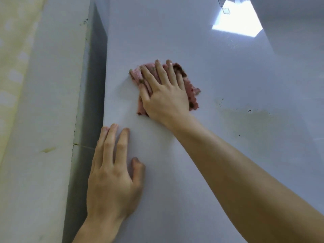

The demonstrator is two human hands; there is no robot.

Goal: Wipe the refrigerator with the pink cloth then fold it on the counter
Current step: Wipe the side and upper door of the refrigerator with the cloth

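The refrigerator point(228, 155) fills most of the view as a glossy white flat surface. A crumpled pink cloth point(136, 75) with dark specks lies against it near the middle. My right hand point(164, 92) presses flat on the cloth with straight, spread fingers, hiding most of it. Lower left, my left hand point(114, 174) rests flat on the bare refrigerator surface near its left edge, fingers straight, holding nothing.
A yellowish smear with dark specks point(245, 113) marks the refrigerator right of the cloth. A bright window reflection point(236, 20) shines at the top right. Left of the refrigerator's grey side edge point(93, 85) stands a pale wall point(43, 120) with a yellow stain.
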